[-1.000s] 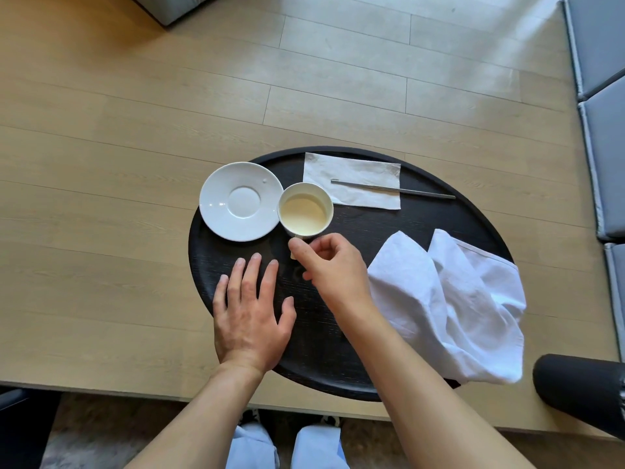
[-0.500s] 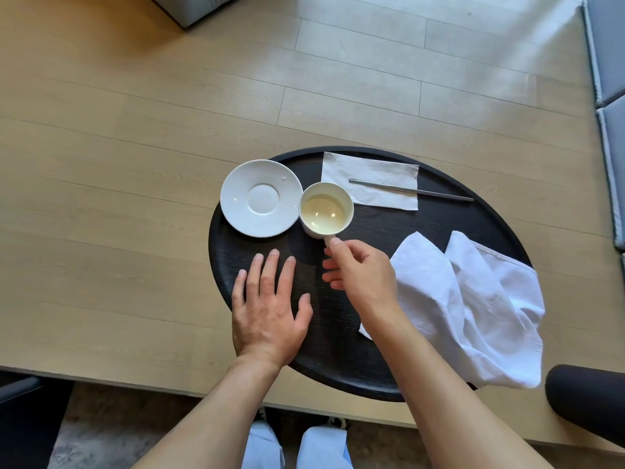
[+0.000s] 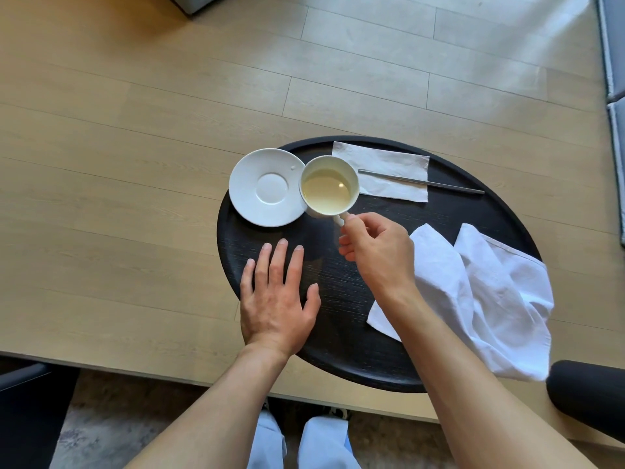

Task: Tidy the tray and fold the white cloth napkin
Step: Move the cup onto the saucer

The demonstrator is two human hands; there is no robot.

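A round black tray (image 3: 341,336) lies on a wooden table. On its far left sits a white saucer (image 3: 267,187), and a white cup (image 3: 328,191) of pale yellow liquid overlaps the saucer's right rim. My right hand (image 3: 375,252) pinches the cup's handle. My left hand (image 3: 277,299) rests flat, fingers apart, on the tray's near left part. A crumpled white cloth napkin (image 3: 480,296) lies on the tray's right side and hangs over its edge. A white paper napkin (image 3: 382,170) lies at the back with a thin metal stick (image 3: 422,182) across it.
The light wooden table (image 3: 135,198) runs wide to the left and behind the tray; its near edge is just below the tray. Grey cushions (image 3: 614,62) line the right edge. A dark rounded armrest (image 3: 588,397) sits at the lower right. My knees show under the table.
My right hand has taken hold of the cup's handle, and the cup now stands over the saucer's right rim. My left hand has stayed flat on the tray.
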